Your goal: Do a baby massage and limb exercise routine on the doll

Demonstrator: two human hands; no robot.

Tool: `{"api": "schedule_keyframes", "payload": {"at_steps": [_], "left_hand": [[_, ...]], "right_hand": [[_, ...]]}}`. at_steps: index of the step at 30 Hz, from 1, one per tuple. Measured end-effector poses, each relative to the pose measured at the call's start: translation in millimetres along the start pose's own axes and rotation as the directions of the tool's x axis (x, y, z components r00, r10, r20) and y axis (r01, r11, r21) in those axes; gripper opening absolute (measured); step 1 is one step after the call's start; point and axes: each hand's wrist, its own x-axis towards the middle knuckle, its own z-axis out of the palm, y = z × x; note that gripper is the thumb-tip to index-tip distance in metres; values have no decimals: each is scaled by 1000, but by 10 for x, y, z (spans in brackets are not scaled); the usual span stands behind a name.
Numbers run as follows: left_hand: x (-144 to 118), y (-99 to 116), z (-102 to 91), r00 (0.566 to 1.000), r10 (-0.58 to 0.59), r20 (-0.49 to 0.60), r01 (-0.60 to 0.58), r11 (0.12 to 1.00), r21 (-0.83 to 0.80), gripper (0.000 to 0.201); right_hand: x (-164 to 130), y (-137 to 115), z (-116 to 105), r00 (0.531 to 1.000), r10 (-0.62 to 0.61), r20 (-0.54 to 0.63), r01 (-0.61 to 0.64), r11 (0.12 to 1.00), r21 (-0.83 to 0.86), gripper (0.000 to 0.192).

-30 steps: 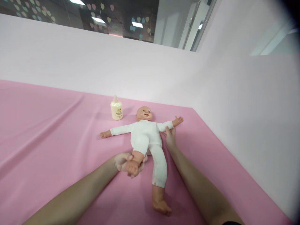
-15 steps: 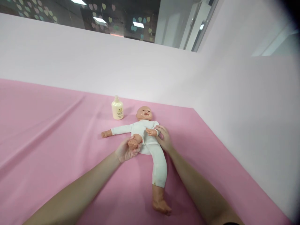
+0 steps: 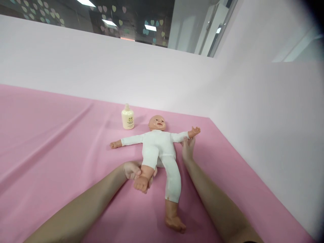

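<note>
A baby doll (image 3: 158, 143) in a white cloth body lies on its back on the pink sheet (image 3: 63, 145), head away from me. My left hand (image 3: 133, 170) is wrapped round the doll's lower leg on the left side, just above its foot (image 3: 141, 183), with some fingers hidden beneath. That leg is lifted a little and bent. At the right, my right hand (image 3: 188, 146) grips the doll's outstretched arm (image 3: 181, 136) near the wrist, thumb and fingers around it. The other leg (image 3: 173, 179) lies straight, and the arm at the left stretches out untouched.
A pale yellow pump bottle (image 3: 128, 118) stands on the sheet beyond the doll's left-side arm. White walls (image 3: 253, 101) rise at the back and along the right. Above the back wall is a dark window (image 3: 136, 17) with heart-shaped stickers.
My left hand has brought the doll's leg down toward me from over its belly. My right hand has swung the doll's arm from across the body out to the right.
</note>
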Motion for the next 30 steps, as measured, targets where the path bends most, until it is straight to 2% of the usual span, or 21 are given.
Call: {"api": "schedule_keyframes", "payload": {"at_steps": [2, 4, 7, 10, 12, 15, 17, 19, 20, 23, 25, 27, 30], "left_hand": [[20, 7, 38, 985, -104, 135, 96, 993, 63, 56], [44, 22, 84, 954, -174, 244, 144, 980, 135, 55], [47, 36, 106, 952, -158, 260, 122, 981, 150, 53], [12, 20, 36, 970, -86, 229, 74, 995, 62, 53], [-7, -2, -35, 984, 37, 174, -28, 998, -55, 51], [-6, -13, -98, 972, 235, -9, -231, 946, -229, 47], [13, 12, -87, 951, 268, -156, -303, 911, -279, 44], [36, 54, -49, 924, 252, -287, -334, 897, -288, 42], [47, 77, -25, 909, 244, -339, -346, 894, -284, 41], [68, 133, 37, 875, 224, -429, -363, 891, -274, 40], [74, 153, 66, 863, 218, -455, -368, 889, -271, 39], [77, 163, 85, 855, 217, -471, -374, 888, -269, 40], [86, 167, 98, 846, 220, -486, -382, 886, -263, 41]], "right_hand": [[51, 46, -52, 987, 147, -69, -143, 988, 58, 63], [79, 92, -93, 957, 270, -107, -256, 958, 127, 57], [85, 115, -110, 946, 308, -105, -291, 945, 147, 53], [64, 75, -78, 983, 175, -60, -170, 982, 80, 58], [39, 42, -42, 999, 34, -33, -33, 999, 17, 60], [-22, 28, 3, 985, -163, 52, 167, 983, -80, 58], [-82, 40, 19, 960, -234, 153, 257, 954, -155, 53], [-147, 42, 26, 912, -296, 284, 371, 892, -260, 47], [-177, 33, 30, 870, -339, 359, 453, 837, -307, 43], [-237, -33, 48, 680, -453, 576, 700, 635, -326, 32], [-250, -88, 64, 579, -492, 650, 787, 546, -288, 30], [-250, -125, 75, 538, -502, 677, 818, 505, -276, 30], [-243, -138, 76, 526, -484, 699, 827, 483, -288, 31]]}}
